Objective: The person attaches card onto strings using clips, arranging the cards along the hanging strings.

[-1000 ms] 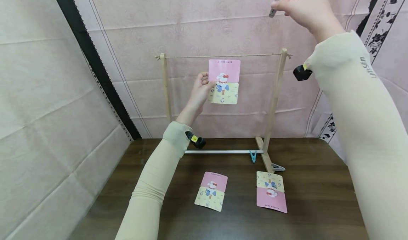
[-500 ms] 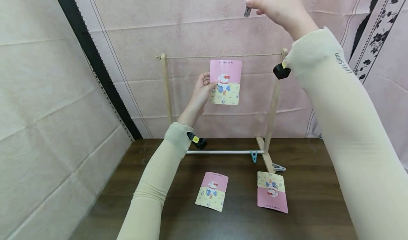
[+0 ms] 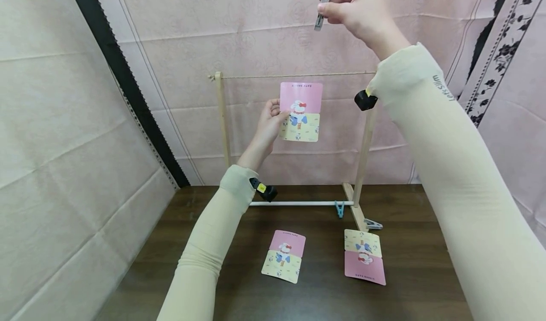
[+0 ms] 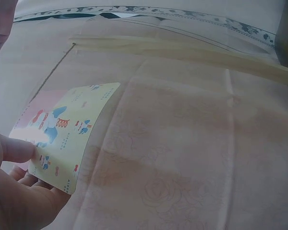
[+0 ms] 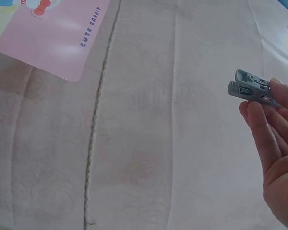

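Observation:
My left hand [image 3: 269, 124] pinches a pink and yellow rabbit card [image 3: 300, 110] by its left edge, thumb in front. The card stands upright, its top edge just below the string [image 3: 256, 77] that spans two wooden posts. In the left wrist view the thumb lies on the face of the card [image 4: 69, 132]. Above the string, up and to the right of the card, my right hand [image 3: 356, 13] pinches a grey clothespin [image 3: 322, 12] between thumb and fingers. The right wrist view shows the clothespin [image 5: 253, 87] well apart from the string [image 5: 98, 96].
Two similar cards lie on the dark wooden table [image 3: 239, 292]: a left card [image 3: 283, 256] and a right card [image 3: 364, 257]. A blue clothespin [image 3: 339, 209] hangs on the rack's white lower bar [image 3: 298, 203]. Another grey clothespin [image 3: 373, 224] lies by the rack's right foot.
My right hand has moved left with the grey clothespin, nearer to above the card, and dipped slightly in the last half second. The left hand and its card have barely shifted.

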A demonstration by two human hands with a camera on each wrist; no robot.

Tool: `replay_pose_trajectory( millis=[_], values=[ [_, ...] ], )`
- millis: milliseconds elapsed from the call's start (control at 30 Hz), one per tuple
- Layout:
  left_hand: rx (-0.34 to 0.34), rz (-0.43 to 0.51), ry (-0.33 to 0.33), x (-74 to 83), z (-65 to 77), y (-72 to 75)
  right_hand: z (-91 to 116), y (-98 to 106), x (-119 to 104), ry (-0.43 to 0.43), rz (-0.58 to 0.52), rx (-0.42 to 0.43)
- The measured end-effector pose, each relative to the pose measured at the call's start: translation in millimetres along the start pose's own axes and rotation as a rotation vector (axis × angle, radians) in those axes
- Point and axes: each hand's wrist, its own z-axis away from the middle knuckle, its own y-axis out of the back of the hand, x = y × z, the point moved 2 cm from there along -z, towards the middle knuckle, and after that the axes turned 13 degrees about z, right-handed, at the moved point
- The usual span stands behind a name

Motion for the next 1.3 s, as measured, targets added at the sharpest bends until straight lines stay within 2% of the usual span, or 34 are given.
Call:
replay_pose_trajectory(
  millis=[67,233,367,533,1000,1300],
  values=[
    [0.002,0.001,-0.003,-0.1,0.4,0.2,-0.6,-2.9,0.8,-0.011,-0.013,-0.003],
    [0.009,-0.008,-0.004,0.1,1.4,1.3,-2.5,-12.0,7.6,-0.025,-0.138,-0.012],
    [0.011,-0.008,0.006,-1.6,1.8,2.2,-1.9,-19.5,15.8,-0.028,-0.155,-0.015],
    [0.007,-0.005,-0.012,-1.3,2.2,3.0,-0.9,-27.7,22.5,-0.045,-0.095,-0.023],
    [0.010,-0.001,-0.012,-4.7,5.6,4.8,5.8,-52.6,43.4,-0.073,0.091,-0.135],
    [0.010,-0.003,0.008,-7.3,7.1,3.5,8.7,-56.3,49.3,-0.064,0.121,-0.190]
  ],
)
